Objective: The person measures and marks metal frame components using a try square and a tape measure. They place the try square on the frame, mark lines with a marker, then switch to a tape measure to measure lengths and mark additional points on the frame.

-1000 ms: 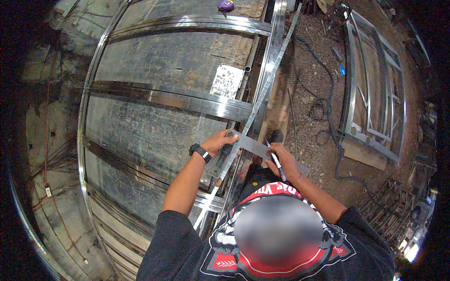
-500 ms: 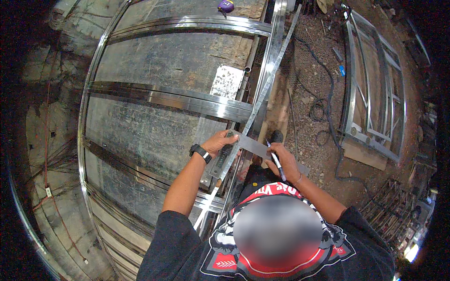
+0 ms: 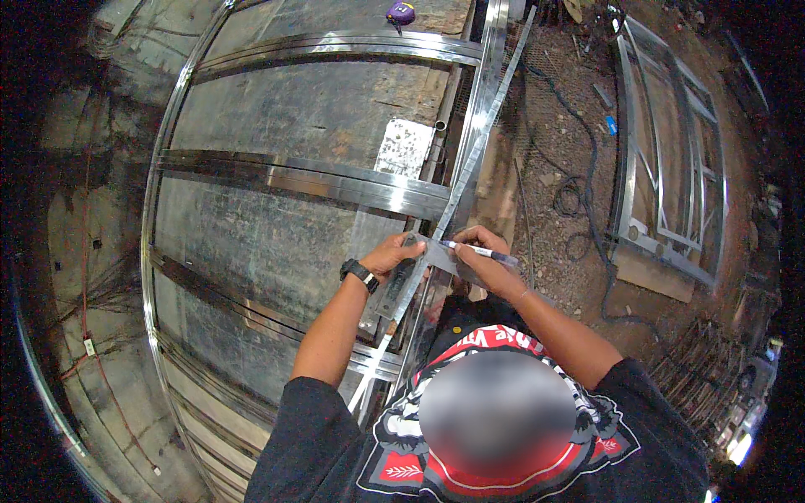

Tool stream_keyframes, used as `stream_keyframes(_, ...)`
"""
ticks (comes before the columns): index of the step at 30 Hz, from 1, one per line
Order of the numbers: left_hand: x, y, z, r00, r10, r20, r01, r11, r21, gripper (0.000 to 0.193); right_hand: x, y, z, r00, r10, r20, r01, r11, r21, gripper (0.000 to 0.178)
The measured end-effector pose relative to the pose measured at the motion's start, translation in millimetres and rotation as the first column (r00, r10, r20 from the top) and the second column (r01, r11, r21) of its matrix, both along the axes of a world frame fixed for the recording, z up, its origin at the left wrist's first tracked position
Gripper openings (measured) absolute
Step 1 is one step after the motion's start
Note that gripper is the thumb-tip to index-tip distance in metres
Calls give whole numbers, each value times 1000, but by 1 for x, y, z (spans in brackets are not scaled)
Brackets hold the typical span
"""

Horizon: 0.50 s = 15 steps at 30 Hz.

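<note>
My left hand is closed on a metal square, its thumb on top. The square's flat blade lies across a long, narrow metal strip, and its dark stock runs alongside the strip below my hand. In my right hand is a white pen with a dark end, gripped between thumb and fingers. The pen's tip is at the blade's upper edge, close to the strip; whether it touches the metal is too small to tell.
Shiny metal frame rails cross the dark sheet-topped table. At the far end sits a purple tape measure. To the right, another metal frame and a black cable lie on gravelly ground.
My right hand has moved left and up along the square's blade, and the pen has swung from upright to nearly level, its tip now at the strip. My left hand stays put.
</note>
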<state>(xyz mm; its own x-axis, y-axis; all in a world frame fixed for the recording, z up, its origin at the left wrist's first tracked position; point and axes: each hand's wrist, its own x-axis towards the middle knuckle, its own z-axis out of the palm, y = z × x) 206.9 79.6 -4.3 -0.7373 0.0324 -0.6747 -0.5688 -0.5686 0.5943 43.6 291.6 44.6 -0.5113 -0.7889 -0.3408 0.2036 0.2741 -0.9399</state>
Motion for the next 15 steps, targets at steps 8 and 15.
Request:
stream_keyframes(8, 0, -2, 4, 1000, -14, 17, 14, 999, -38, 46, 1, -11, -7, 995, -12, 103, 10, 1000, 18, 24)
stream_keyframes(15, -2, 0, 13, 999, 3, 45, -2, 999, -38, 50, -4, -11, -1, 992, 49, 119, -53, 998, 34, 18)
